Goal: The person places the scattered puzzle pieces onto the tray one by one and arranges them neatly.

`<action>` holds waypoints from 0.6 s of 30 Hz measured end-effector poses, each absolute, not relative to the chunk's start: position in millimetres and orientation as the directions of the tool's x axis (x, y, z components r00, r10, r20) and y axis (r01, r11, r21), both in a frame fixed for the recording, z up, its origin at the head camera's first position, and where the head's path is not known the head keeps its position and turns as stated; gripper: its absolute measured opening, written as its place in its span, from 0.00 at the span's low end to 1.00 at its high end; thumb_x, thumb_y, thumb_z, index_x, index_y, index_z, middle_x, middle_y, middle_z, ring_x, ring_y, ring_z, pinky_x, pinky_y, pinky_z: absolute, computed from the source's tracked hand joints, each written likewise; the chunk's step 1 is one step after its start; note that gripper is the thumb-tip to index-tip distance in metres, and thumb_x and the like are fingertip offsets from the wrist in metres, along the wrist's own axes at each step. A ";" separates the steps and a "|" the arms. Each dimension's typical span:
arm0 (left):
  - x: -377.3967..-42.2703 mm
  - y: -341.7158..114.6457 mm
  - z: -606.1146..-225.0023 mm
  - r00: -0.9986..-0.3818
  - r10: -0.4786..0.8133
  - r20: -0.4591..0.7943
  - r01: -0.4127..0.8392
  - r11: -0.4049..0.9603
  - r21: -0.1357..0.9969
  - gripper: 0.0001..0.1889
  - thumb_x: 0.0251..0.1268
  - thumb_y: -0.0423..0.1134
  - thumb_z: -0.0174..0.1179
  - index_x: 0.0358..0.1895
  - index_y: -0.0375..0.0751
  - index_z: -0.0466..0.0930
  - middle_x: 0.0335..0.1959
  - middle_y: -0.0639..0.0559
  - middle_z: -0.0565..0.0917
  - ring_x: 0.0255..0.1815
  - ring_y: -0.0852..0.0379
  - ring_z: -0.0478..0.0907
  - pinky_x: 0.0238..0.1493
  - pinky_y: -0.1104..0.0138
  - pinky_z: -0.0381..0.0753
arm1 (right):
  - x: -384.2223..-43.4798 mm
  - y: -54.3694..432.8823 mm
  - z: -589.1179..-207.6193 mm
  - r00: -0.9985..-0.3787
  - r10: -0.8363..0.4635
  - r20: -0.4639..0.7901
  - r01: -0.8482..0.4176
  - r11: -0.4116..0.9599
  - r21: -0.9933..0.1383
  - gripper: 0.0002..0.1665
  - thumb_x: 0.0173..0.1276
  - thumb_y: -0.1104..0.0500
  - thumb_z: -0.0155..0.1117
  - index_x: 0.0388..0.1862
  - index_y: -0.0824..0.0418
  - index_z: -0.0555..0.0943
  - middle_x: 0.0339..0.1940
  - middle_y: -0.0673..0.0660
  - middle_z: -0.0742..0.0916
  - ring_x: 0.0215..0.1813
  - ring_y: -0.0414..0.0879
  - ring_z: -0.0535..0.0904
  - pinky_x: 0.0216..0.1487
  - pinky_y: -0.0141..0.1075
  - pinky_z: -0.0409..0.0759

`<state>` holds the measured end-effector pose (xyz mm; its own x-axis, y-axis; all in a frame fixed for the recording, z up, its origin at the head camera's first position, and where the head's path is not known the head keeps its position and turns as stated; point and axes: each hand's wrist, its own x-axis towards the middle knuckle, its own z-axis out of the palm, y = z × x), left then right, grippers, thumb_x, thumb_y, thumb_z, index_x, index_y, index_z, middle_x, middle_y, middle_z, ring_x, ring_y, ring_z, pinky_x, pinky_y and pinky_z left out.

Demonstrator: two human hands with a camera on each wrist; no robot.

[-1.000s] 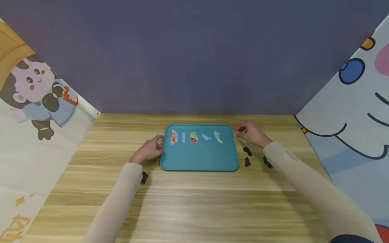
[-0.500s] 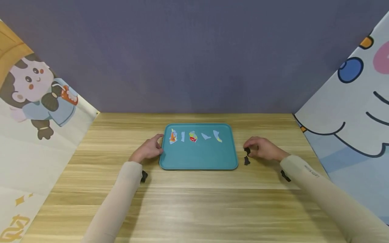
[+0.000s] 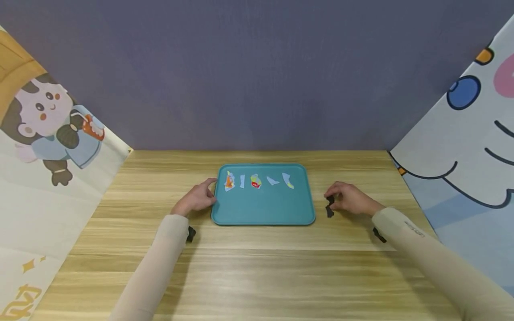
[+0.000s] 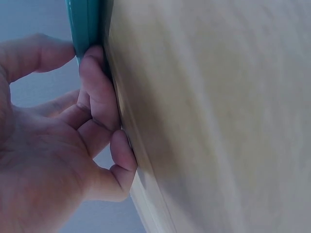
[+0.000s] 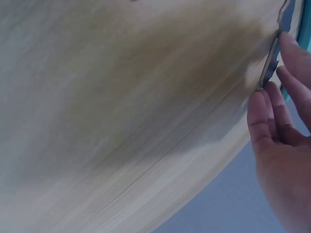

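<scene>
A teal tray (image 3: 263, 211) holds a row of several flat, irregular puzzle pieces, among them an orange-printed one (image 3: 229, 181) and a red and yellow one (image 3: 255, 181). My left hand (image 3: 196, 197) holds the tray's left edge, thumb and fingers at the rim in the left wrist view. Right of the tray, my right hand (image 3: 348, 198) pinches a black-backed puzzle piece (image 3: 330, 199) between thumb and fingers, partly hidden by them. In the right wrist view this piece (image 5: 270, 65) stays close over the wood. A second black piece (image 3: 329, 211) lies just below it.
One black piece (image 3: 379, 235) lies under the edge of the right sleeve, another (image 3: 191, 234) beside the left sleeve. The wooden table (image 3: 265, 272) ends at a dark back wall (image 3: 257, 80). Cartoon-printed panels stand at both sides.
My right hand has moved from beside the tray's upper right corner toward me and to the right, and has taken hold of a black puzzle piece. The left hand has stayed at the tray.
</scene>
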<state>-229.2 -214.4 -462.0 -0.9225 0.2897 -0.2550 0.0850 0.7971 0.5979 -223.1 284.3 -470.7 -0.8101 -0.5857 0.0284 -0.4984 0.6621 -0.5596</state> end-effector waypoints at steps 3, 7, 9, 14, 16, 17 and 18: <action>-229.7 -215.7 -462.1 -0.921 0.297 -0.251 0.093 0.796 0.598 0.38 0.56 0.33 0.58 0.72 0.38 0.53 0.35 0.46 0.80 0.34 0.52 0.76 0.39 0.59 0.75 | -223.4 285.1 -470.5 -0.814 -0.581 0.027 -0.496 0.669 -0.554 0.20 0.50 0.66 0.75 0.44 0.64 0.83 0.42 0.56 0.81 0.43 0.50 0.76 0.42 0.42 0.77; -228.0 -215.3 -461.1 -0.923 0.297 -0.246 0.096 0.794 0.600 0.37 0.57 0.33 0.58 0.72 0.38 0.54 0.35 0.46 0.81 0.34 0.53 0.76 0.39 0.59 0.75 | -222.5 286.6 -471.4 -0.805 -0.592 0.039 -0.516 0.667 -0.538 0.20 0.50 0.68 0.75 0.44 0.65 0.83 0.42 0.56 0.82 0.45 0.51 0.77 0.46 0.44 0.76; -227.2 -214.8 -460.7 -0.923 0.296 -0.245 0.095 0.793 0.602 0.37 0.59 0.33 0.58 0.72 0.38 0.54 0.35 0.46 0.80 0.34 0.52 0.76 0.40 0.58 0.75 | -222.0 287.7 -470.9 -0.796 -0.604 0.048 -0.533 0.660 -0.529 0.20 0.49 0.68 0.75 0.44 0.67 0.83 0.43 0.57 0.81 0.45 0.52 0.77 0.47 0.45 0.76; -225.6 -214.3 -459.8 -0.923 0.291 -0.253 0.081 0.788 0.611 0.36 0.60 0.34 0.58 0.72 0.39 0.54 0.36 0.45 0.80 0.35 0.52 0.76 0.41 0.57 0.75 | -221.8 291.0 -468.9 -0.790 -0.613 0.030 -0.537 0.666 -0.518 0.21 0.50 0.69 0.74 0.46 0.69 0.83 0.45 0.59 0.80 0.47 0.54 0.76 0.47 0.46 0.76; -225.3 -214.2 -459.3 -0.922 0.290 -0.258 0.076 0.788 0.611 0.36 0.61 0.34 0.58 0.72 0.39 0.53 0.37 0.45 0.80 0.35 0.52 0.76 0.41 0.57 0.75 | -222.1 292.7 -468.0 -0.793 -0.609 0.007 -0.522 0.675 -0.521 0.21 0.51 0.69 0.73 0.47 0.69 0.82 0.46 0.59 0.79 0.47 0.54 0.76 0.47 0.46 0.76; -225.3 -214.0 -459.0 -0.921 0.290 -0.260 0.076 0.788 0.611 0.36 0.61 0.34 0.58 0.72 0.39 0.53 0.37 0.45 0.80 0.36 0.52 0.76 0.41 0.57 0.75 | -222.0 293.7 -467.2 -0.795 -0.606 -0.004 -0.514 0.677 -0.527 0.21 0.52 0.70 0.72 0.48 0.69 0.82 0.47 0.60 0.79 0.48 0.55 0.76 0.47 0.46 0.76; -225.4 -213.9 -458.9 -0.921 0.290 -0.262 0.076 0.789 0.609 0.36 0.61 0.34 0.58 0.72 0.39 0.53 0.37 0.45 0.80 0.36 0.52 0.76 0.41 0.57 0.75 | -221.9 294.6 -466.5 -0.795 -0.606 -0.014 -0.509 0.681 -0.527 0.22 0.52 0.71 0.72 0.48 0.70 0.82 0.47 0.60 0.79 0.48 0.55 0.76 0.47 0.46 0.76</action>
<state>-225.4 -213.9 -458.9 -0.9205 0.2902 -0.2616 0.0756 0.7893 0.6093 -221.9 294.6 -466.5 -0.7955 -0.6058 -0.0140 -0.5091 0.6807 -0.5267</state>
